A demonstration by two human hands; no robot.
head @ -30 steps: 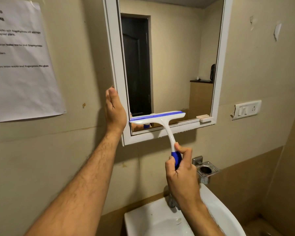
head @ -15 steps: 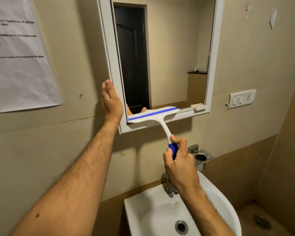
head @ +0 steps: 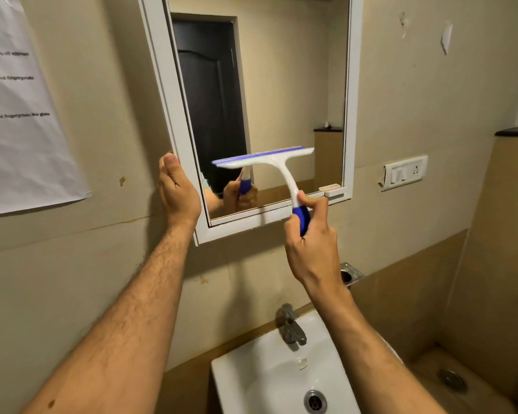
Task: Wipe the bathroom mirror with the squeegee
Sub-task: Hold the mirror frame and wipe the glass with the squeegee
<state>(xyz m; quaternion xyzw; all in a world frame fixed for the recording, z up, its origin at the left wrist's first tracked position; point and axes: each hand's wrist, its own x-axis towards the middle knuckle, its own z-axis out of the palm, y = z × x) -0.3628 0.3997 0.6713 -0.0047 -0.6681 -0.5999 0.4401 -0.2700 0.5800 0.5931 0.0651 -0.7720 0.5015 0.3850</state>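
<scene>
We are holding the squeegee [head: 266, 159] low on the mirror [head: 281, 85], right hand [head: 311, 249] wrapped around its handle. Our left hand [head: 178, 189], fingers together, is steadying the frame [head: 165, 85]. The blade looks blurry, maybe lifted; we should be pressing flat.

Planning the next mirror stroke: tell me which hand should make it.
Right. The right hand already grips the squeegee by its blue handle, blade in front of the mirror glass. The left hand is open and flat against the mirror's frame, apparently steadying it.
</scene>
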